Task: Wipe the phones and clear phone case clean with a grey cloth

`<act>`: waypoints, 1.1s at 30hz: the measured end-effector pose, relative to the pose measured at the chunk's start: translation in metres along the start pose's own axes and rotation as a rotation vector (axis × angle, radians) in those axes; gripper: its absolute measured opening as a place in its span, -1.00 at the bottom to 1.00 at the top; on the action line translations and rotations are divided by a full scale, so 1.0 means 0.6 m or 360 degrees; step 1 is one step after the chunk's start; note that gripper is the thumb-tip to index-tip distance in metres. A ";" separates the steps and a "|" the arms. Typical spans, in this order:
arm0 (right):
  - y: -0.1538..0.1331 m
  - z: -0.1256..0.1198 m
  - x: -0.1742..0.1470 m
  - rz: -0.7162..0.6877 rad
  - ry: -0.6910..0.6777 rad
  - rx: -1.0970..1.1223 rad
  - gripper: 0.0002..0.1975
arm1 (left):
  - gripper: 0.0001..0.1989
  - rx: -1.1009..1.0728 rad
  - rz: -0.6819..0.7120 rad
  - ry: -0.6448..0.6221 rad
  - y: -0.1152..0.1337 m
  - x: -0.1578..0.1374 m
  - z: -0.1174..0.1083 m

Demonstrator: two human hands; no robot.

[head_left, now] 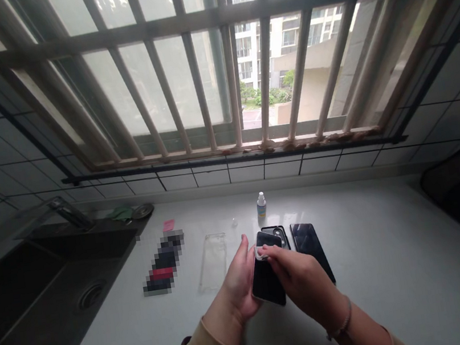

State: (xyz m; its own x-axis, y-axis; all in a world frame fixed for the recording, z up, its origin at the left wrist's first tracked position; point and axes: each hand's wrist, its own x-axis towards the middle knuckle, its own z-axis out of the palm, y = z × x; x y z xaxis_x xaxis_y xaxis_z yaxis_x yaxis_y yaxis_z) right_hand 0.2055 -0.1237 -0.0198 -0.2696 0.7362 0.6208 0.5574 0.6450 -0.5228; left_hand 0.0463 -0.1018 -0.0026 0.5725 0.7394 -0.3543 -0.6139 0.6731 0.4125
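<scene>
The left hand (240, 280) is cradling a dark phone (266, 271) from behind, steadying it. The right hand (300, 277) is pinching a small white wipe (261, 254) against the phone's upper end; just beyond the phone, a spray bottle (261, 204) is standing.

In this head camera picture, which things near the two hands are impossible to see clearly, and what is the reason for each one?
- Head view: small white item on the phone; right hand fingers cover most of it.
- Left hand grip: palm is behind the phone.
- Flat object by the sink: pixelated.
- Spray bottle label: too small.
- Black case: mostly behind the held phone.
</scene>
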 end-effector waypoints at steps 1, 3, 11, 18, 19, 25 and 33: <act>-0.003 0.002 -0.001 -0.0060 -0.0057 0.0018 -0.69 | -0.28 -0.0020 0.0043 0.0067 0.003 0.003 0.000; -0.009 0.002 -0.003 -0.0141 -0.0161 0.0076 -0.70 | -0.30 -0.0044 0.0131 0.0194 0.010 0.006 -0.002; -0.036 -0.024 -0.002 -0.0087 -0.0419 0.0363 -0.77 | -0.31 0.0037 0.0311 0.0418 0.036 0.003 -0.013; -0.031 -0.030 0.007 0.0571 -0.0274 0.0816 -0.64 | -0.33 -0.0053 0.0331 0.0499 0.043 0.009 -0.014; -0.021 -0.031 0.009 0.0715 -0.0174 0.0774 -0.62 | -0.34 -0.0041 0.0333 0.0530 0.043 0.011 -0.016; 0.085 -0.056 0.018 0.1128 0.0189 0.0200 -0.54 | -0.34 0.0062 0.0288 0.0556 0.037 0.019 -0.028; 0.185 -0.063 0.066 0.1300 0.0062 0.0103 -0.64 | -0.32 0.0137 0.0210 0.0557 0.030 0.015 -0.025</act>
State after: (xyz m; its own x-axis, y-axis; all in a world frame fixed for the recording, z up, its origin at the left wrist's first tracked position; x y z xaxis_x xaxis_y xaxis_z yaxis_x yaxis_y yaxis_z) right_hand 0.2864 -0.0308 -0.0313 0.2298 0.9720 0.0488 0.5192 -0.0800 -0.8509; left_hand 0.0322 -0.0826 -0.0109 0.2622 0.7912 -0.5526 -0.6133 0.5787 0.5375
